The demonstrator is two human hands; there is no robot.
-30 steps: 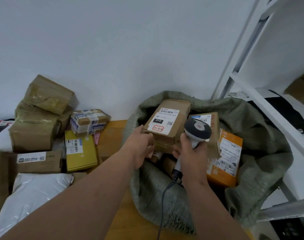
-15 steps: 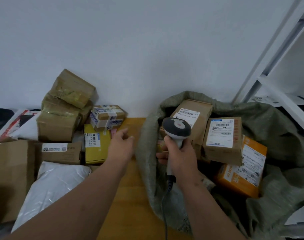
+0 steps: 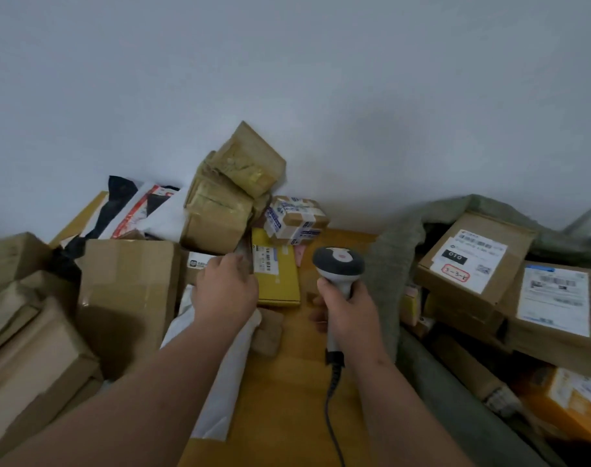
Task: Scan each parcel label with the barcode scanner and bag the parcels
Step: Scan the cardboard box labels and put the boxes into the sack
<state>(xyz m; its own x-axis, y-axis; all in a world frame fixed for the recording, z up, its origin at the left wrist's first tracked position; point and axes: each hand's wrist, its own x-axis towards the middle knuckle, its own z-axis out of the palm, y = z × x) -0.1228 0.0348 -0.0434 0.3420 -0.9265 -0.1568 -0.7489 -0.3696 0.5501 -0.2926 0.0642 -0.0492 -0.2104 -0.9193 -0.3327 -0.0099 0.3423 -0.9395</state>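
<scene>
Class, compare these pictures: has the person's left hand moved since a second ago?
Yes. The left hand has left the green sack and gone leftward across the table to the yellow parcel in the unscanned pile.

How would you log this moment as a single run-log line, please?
left hand: reaching at yellow parcel | right hand: grips barcode scanner | sack: holds labelled boxes

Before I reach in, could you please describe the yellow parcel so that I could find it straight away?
Start at the leaning pile of brown boxes against the white wall. Just below its right side, on the wooden table, lies the flat yellow parcel, right of the left hand. It is the only bright yellow box there, with a white barcode label.
</scene>
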